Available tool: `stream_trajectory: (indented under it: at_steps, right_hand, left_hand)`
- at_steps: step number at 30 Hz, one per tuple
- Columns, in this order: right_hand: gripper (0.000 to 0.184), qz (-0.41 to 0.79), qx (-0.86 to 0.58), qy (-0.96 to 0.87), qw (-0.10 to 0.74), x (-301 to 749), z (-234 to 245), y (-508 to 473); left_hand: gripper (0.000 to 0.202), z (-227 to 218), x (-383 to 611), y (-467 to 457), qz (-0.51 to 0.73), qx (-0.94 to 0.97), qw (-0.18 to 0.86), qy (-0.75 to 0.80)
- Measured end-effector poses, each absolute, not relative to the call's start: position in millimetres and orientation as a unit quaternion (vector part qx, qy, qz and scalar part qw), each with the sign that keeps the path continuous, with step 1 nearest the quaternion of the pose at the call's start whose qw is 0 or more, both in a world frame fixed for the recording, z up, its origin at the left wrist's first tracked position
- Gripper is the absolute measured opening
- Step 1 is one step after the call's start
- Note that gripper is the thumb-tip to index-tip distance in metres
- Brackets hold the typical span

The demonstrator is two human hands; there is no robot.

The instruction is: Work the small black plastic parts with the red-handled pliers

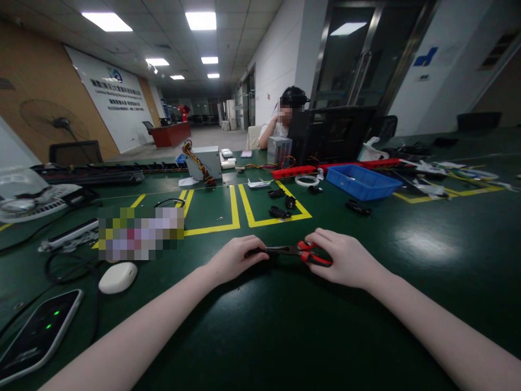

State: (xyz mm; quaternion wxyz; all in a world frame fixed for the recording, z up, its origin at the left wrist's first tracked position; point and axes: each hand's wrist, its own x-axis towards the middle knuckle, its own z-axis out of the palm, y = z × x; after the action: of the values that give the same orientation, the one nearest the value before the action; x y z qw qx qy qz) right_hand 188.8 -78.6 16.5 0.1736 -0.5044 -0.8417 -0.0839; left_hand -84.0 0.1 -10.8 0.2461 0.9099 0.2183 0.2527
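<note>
Red-handled pliers [293, 251] lie level just above the dark green table [260, 326], between my two hands. My right hand [345, 258] is closed round the red handles. My left hand [235, 259] is closed at the dark jaw end, fingers curled over something small and dark that I cannot make out. Both forearms rest on the table near its front.
Yellow tape squares [244, 214] hold small black parts [280, 212]. A blue tray [362, 182] and red strip [293, 172] lie behind, with a power supply box [203, 163]. At left are a white mouse [118, 277], a phone [38, 331] and cables. A person [280, 122] sits opposite.
</note>
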Motion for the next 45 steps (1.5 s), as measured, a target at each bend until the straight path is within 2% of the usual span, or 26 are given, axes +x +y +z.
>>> stream_trajectory:
  at_steps: [10,30,38,45]
  right_hand:
    - [0.032,-0.135,-0.493,-0.835,0.205,194.8,17.9,-75.9]
    - [0.029,-0.116,-0.465,-0.851,0.216,191.7,15.1,-73.7]
    - [0.028,-0.136,-0.463,-0.853,0.196,189.1,13.1,-74.8]
    - [0.028,-0.105,-0.472,-0.853,0.197,182.6,11.0,-77.6]
  left_hand:
    - [0.012,-10.6,-83.1,-0.5,0.265,0.912,0.242,0.199]
    - [0.010,-11.4,-84.3,1.7,0.300,0.891,0.286,0.185]
    - [0.008,-11.3,-84.0,1.1,0.287,0.893,0.293,0.184]
    - [0.009,-11.0,-84.7,1.6,0.266,0.902,0.280,0.192]
